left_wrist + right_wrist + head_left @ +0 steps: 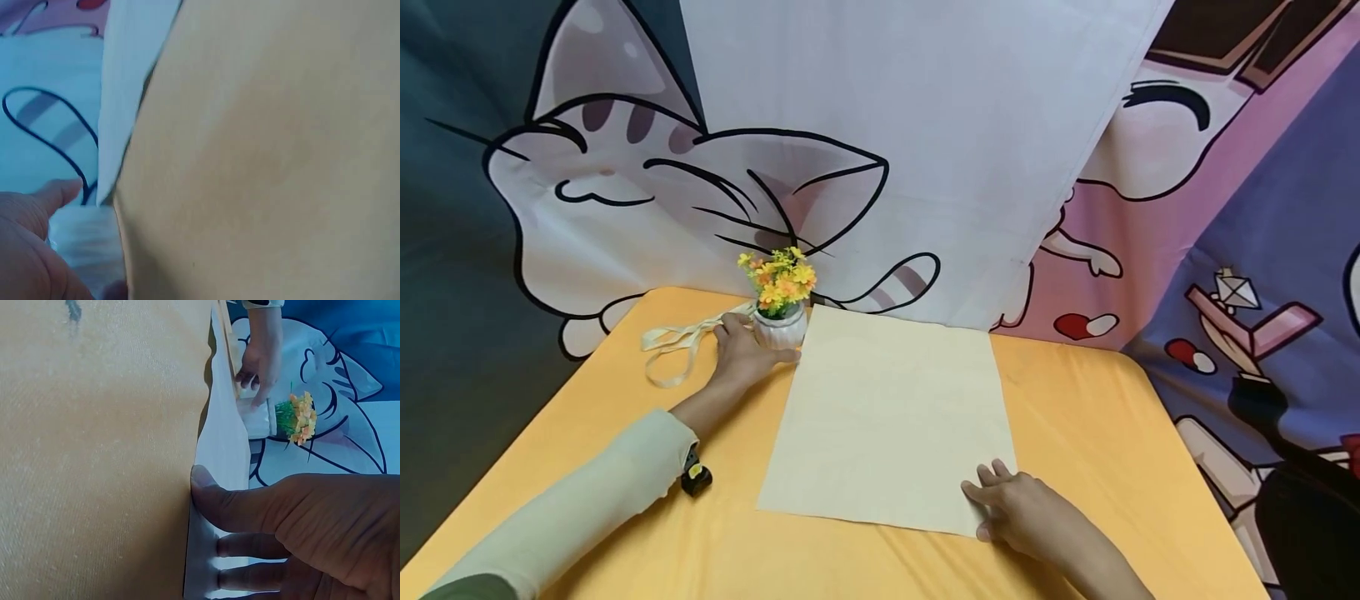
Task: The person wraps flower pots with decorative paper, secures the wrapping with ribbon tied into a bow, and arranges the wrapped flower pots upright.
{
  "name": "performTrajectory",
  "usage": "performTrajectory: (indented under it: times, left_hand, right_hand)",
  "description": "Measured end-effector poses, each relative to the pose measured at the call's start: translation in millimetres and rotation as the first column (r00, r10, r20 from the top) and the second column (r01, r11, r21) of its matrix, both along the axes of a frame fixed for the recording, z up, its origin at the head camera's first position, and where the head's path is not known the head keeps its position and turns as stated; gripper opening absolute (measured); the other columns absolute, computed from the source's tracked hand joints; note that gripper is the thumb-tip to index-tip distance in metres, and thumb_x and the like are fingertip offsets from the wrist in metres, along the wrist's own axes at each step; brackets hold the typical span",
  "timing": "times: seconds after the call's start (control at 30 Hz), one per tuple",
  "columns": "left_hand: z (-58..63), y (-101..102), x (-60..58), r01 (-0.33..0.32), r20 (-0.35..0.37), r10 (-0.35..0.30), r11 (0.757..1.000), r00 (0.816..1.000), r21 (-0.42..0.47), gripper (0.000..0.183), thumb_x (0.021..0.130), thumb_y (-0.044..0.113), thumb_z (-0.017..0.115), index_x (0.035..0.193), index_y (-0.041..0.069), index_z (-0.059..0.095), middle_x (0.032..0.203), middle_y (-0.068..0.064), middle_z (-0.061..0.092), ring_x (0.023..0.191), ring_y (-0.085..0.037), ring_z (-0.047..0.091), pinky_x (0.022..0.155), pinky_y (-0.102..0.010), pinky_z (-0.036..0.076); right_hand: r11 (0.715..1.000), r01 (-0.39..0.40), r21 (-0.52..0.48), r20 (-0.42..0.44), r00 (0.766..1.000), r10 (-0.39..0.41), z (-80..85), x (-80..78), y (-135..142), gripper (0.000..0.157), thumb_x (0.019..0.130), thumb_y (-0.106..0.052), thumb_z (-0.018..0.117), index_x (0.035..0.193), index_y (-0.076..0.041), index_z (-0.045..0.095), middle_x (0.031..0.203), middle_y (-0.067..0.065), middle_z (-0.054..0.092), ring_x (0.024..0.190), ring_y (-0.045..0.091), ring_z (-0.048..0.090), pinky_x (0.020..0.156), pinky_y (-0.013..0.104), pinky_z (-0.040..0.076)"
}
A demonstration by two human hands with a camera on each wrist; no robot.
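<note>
A small white pot of yellow and orange artificial flowers [781,287] stands by the far left corner of a cream rectangular sheet [895,408]. My left hand [741,354] holds the pot low down, its thumb across the front and its fingers round the left side. In the left wrist view, the white pot [87,240] shows beside the thumb. My right hand [1018,508] rests at the sheet's near right corner with its fingers extended. The right wrist view shows that thumb [219,503] at the sheet's edge and the fingers on its surface.
Cream ribbon-like straps [681,346] lie looped left of the pot. Everything rests on a yellow-orange cloth-covered table [1075,433]. A printed cartoon backdrop [940,125] hangs right behind the table. A dark object [696,477] is worn at the left wrist.
</note>
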State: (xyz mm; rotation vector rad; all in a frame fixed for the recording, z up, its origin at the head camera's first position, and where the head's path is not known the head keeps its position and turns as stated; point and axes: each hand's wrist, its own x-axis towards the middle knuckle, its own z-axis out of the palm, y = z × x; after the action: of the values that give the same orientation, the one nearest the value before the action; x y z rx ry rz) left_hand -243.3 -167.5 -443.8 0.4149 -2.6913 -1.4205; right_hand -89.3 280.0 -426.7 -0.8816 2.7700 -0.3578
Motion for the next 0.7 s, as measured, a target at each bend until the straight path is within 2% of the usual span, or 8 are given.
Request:
performTrajectory:
  times: [0.1,0.23,0.33,0.47,0.7]
  left_hand:
    - [-6.6,-5.8,-12.0,0.01,-0.036,-0.01,1.0,0.999,-0.009,0.127,0.078,0.042,0.104,0.166,0.0,0.022,0.159,-0.033,0.03,0.141,-0.05,0.042,0.122,-0.066,0.045]
    - [-11.4,-12.9,-24.9,0.095,-0.036,-0.096,0.995,0.995,-0.025,0.128,0.082,0.038,0.102,0.172,-0.003,0.02,0.166,-0.034,0.033,0.153,-0.052,0.041,0.131,-0.067,0.038]
    - [-12.1,-17.2,-31.4,0.134,-0.028,-0.136,0.99,0.99,-0.045,0.125,0.084,0.04,0.101,0.172,-0.006,0.025,0.166,-0.035,0.037,0.155,-0.053,0.041,0.132,-0.069,0.036]
    - [-10.6,-21.4,-36.8,0.152,-0.033,-0.155,0.986,0.987,-0.072,0.121,0.084,0.041,0.098,0.171,-0.006,0.029,0.163,-0.035,0.043,0.153,-0.055,0.041,0.13,-0.071,0.036]
    - [-3.8,-20.0,-39.2,0.141,-0.049,-0.143,0.989,0.988,-0.05,0.118,0.079,0.034,0.103,0.168,-0.006,0.036,0.159,-0.036,0.045,0.149,-0.055,0.043,0.127,-0.071,0.039]
  right_hand:
    - [1.0,0.009,0.01,-0.005,1.0,-0.009,0.3,-0.1,-0.6,0.054,0.087,-0.028,0.096,0.137,-0.011,0.082,0.141,0.033,0.074,0.135,0.056,0.07,0.098,0.068,0.063]
    - [0.999,0.03,0.011,0.029,0.999,-0.031,0.6,0.1,-1.1,0.055,0.088,-0.027,0.095,0.139,-0.012,0.081,0.145,0.032,0.072,0.139,0.056,0.067,0.102,0.071,0.06]
    - [0.999,0.043,0.016,0.044,0.998,-0.044,0.2,0.8,-1.4,0.054,0.09,-0.027,0.094,0.141,-0.013,0.081,0.148,0.031,0.071,0.141,0.055,0.066,0.102,0.072,0.061]
    - [0.999,0.047,0.022,0.027,0.998,-0.048,0.7,0.6,-2.6,0.053,0.09,-0.026,0.095,0.14,-0.015,0.081,0.147,0.029,0.072,0.14,0.054,0.068,0.096,0.069,0.064]
    - [0.999,0.037,0.031,-0.001,0.999,-0.037,1.7,1.6,-4.0,0.052,0.09,-0.024,0.095,0.139,-0.014,0.082,0.145,0.029,0.074,0.136,0.052,0.071,0.091,0.066,0.066]
